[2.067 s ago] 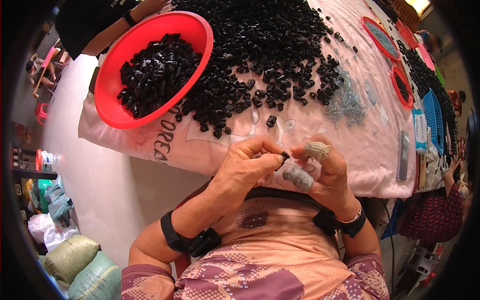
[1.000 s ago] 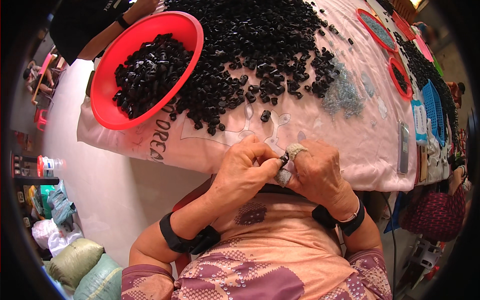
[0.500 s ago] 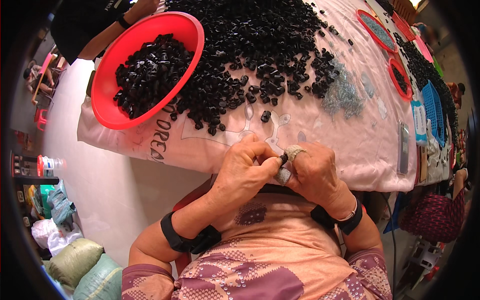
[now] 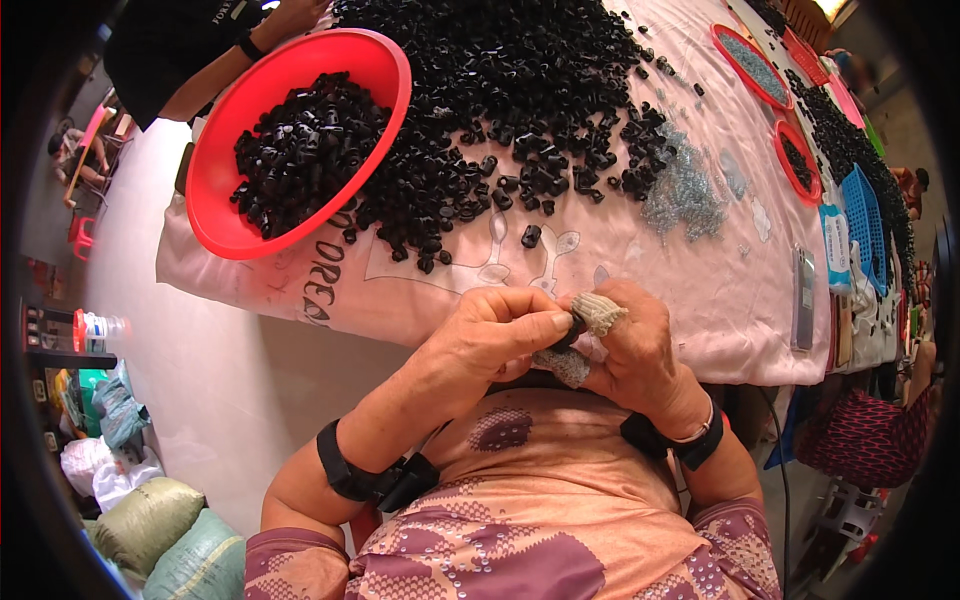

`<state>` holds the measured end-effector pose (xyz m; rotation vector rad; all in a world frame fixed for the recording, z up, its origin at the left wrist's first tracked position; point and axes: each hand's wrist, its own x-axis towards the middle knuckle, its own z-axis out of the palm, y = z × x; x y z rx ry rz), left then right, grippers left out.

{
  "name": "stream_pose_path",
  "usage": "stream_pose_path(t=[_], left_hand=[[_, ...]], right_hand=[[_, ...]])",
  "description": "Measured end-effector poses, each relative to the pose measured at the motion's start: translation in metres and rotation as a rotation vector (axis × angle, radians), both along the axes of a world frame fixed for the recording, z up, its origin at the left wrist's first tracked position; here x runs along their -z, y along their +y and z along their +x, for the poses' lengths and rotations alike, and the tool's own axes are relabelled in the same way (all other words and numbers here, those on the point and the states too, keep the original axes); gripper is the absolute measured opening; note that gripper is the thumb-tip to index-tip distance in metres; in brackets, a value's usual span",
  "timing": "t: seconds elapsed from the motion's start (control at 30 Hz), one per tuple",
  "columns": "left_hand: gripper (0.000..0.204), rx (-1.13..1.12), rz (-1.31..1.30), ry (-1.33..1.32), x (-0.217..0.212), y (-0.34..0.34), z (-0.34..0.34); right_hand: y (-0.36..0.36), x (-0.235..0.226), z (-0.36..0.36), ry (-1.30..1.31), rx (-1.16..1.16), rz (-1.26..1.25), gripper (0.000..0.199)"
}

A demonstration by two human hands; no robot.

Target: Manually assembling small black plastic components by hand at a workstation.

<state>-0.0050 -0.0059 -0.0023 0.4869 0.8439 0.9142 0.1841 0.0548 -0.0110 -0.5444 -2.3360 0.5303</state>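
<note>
And here at the near edge of the cloth (image 4: 735, 320), a small black part (image 4: 574, 333) is held up between both hands, clear of the table and close to the body. By the left hand (image 4: 490, 332) it is pinched, thumb and forefinger closed right down on it, the other fingers curled beneath. The right hand (image 4: 642, 342) is brought in against it, fingers bent and partly closed, with a pale knitted sleeve (image 4: 599, 312) on one digit and a grey one (image 4: 567, 367) on another. How firmly the part is gripped on that side cannot be told; most of it is hidden.

Handling, then: next to no weight is to be expected. A stiff, moulded body is suggested by the shine on the heap (image 4: 520, 90) beyond, so little squashing should be feared, but some slipping is likely on such smooth sides. It is best taken by opposite sides, fingertips only, the end left free. Extra grip may well be lent by the knit. A stray piece (image 4: 531, 236) is seen just ahead, the red basin (image 4: 300, 68) is well filled at the left, and clear bits (image 4: 690, 195) are scattered to the right.
</note>
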Motion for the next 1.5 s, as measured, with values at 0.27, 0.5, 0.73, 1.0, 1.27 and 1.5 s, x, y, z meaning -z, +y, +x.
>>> stream_pose_path(t=[0.27,0.5,0.73,1.0,1.27,1.5], left_hand=[[0.019,-0.121,0.162,0.173,0.003,-0.003,0.017],[0.047,-0.105,0.031,0.101,0.003,-0.001,0.009],[0.046,-0.094,0.015,0.106,-0.002,0.002,0.007],[0.02,0.015,0.239,0.308,0.0,-0.003,0.009],[0.026,-0.409,0.271,0.109,-0.03,0.007,-0.029],[0.02,-0.321,0.083,0.079,-0.01,0.005,-0.024]], right_hand=[[0.002,0.0,0.003,-0.053,0.072,0.123,0.037],[0.005,0.004,0.002,-0.037,0.076,0.062,0.034],[0.003,0.003,-0.001,0.039,0.105,-0.06,0.033],[0.002,-0.001,0.004,-0.044,0.037,-0.092,0.031],[0.0,0.002,0.021,0.05,0.154,-0.779,0.027],[0.004,-0.007,0.002,-0.098,0.172,-0.526,0.021]])
